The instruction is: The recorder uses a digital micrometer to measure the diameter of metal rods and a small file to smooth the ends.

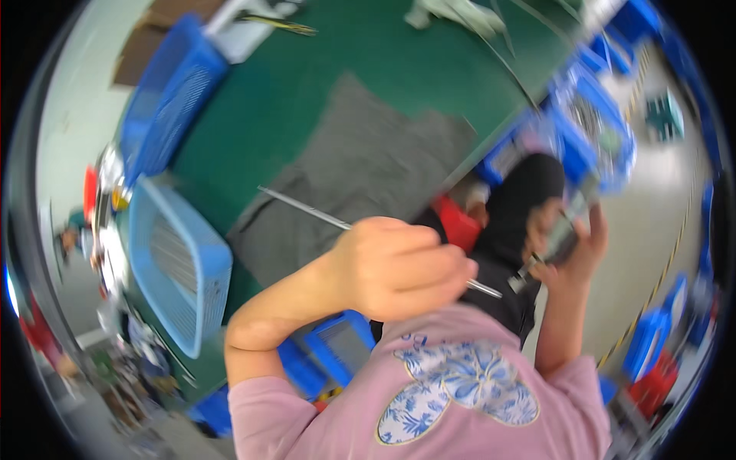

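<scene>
You are gripping a thin metal rod (307,208) in your left hand (399,264), fist closed around it, so that its long end is slanting up and left over the grey mat (368,161) and a short end is sticking out past your knuckles to the right. Your right hand (571,245) is raised near the right side, fingers curled around a small dark tool (553,247); the blur is hiding what kind it is. Both hands are hovering above your pink shirt (445,399). The mat is lying on the green tabletop (307,84). A light blue basket (180,264) is sitting at the tabletop's left edge, with a darker blue basket (172,92) beyond it.
</scene>
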`<state>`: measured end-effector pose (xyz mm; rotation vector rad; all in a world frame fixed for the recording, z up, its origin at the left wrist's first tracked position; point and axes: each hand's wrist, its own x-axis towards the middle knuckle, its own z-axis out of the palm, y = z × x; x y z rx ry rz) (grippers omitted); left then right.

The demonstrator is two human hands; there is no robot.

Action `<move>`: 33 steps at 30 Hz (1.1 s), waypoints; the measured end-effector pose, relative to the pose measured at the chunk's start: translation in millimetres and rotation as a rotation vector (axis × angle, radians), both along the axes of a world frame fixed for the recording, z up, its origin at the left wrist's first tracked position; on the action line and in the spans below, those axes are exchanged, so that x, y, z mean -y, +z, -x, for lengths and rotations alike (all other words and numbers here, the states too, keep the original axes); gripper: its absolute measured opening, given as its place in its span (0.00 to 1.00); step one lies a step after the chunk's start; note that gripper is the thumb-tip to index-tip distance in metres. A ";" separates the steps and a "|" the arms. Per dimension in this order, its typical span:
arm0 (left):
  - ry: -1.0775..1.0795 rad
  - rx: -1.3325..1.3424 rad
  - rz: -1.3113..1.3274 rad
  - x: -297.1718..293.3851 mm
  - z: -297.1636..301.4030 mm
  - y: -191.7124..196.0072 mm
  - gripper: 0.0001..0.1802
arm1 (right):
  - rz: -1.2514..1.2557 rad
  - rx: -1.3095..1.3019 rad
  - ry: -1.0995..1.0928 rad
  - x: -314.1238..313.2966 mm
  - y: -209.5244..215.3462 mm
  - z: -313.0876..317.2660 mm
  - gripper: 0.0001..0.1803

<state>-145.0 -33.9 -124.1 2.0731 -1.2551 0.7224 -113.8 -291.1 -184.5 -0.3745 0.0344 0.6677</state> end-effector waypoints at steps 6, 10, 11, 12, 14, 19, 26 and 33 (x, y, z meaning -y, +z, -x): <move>0.292 0.322 -0.273 -63.4 -43.2 81.9 0.10 | 0.287 -0.068 -0.145 27.8 -0.6 -3.0 0.33; 0.666 0.350 -0.246 -162.1 -91.9 97.5 0.08 | 0.368 -0.049 -0.190 23.4 11.5 -4.0 0.32; 0.743 0.358 -0.243 -183.5 -106.1 96.3 0.07 | 0.376 -0.012 -0.205 26.4 13.9 -4.4 0.31; 0.825 0.301 -0.267 -206.4 -122.3 91.2 0.06 | 0.383 0.019 -0.234 26.9 17.1 -5.9 0.30; 0.947 0.165 -0.265 -253.4 -150.7 70.6 0.06 | 0.419 0.034 -0.288 26.8 25.5 -9.0 0.30; 1.080 -0.360 -0.192 -351.4 -159.8 35.2 0.07 | 0.561 0.150 -0.256 16.7 44.4 -16.8 0.29; 1.164 -0.444 -0.318 -402.8 -94.7 34.3 0.17 | 1.087 0.557 -0.001 -81.5 81.0 -100.0 0.19; 1.357 -0.292 -0.676 -328.8 95.4 96.7 0.21 | 1.558 0.951 0.162 -167.7 51.6 -228.6 0.16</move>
